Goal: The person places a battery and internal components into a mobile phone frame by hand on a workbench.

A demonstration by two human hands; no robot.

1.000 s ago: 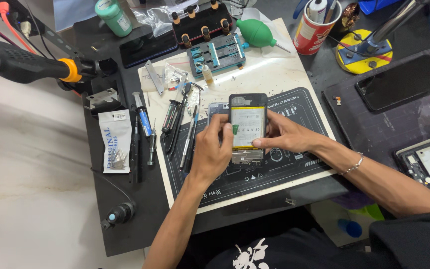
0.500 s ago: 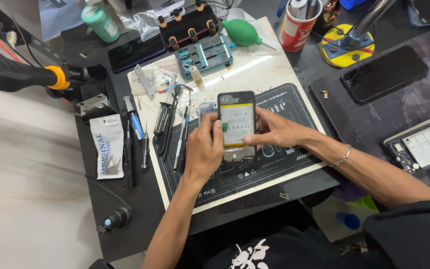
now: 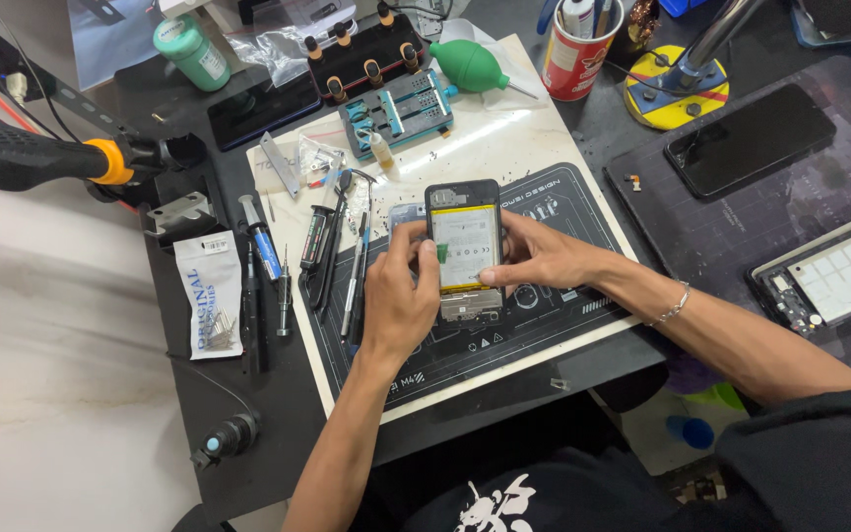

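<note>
An opened phone [image 3: 464,246] with its back cover off shows a yellow-edged white battery and a small green tab. It lies over a dark repair mat [image 3: 544,305] on the desk. My left hand [image 3: 399,296] grips the phone's left edge, thumb near the green tab. My right hand [image 3: 534,254] holds the right edge, fingers curled against the frame. Both hands keep the phone upright along its long axis, screen side down.
Screwdrivers and tweezers [image 3: 332,256] lie left of the mat. A blue clamp jig [image 3: 398,106], green air blower [image 3: 470,65] and red tool cup [image 3: 579,44] stand behind. A dark phone [image 3: 749,140] and another opened phone [image 3: 834,281] lie right. A black-orange handle [image 3: 41,158] juts in left.
The view has shifted slightly. Both hands stay on the opened phone, which has barely moved over the mat.
</note>
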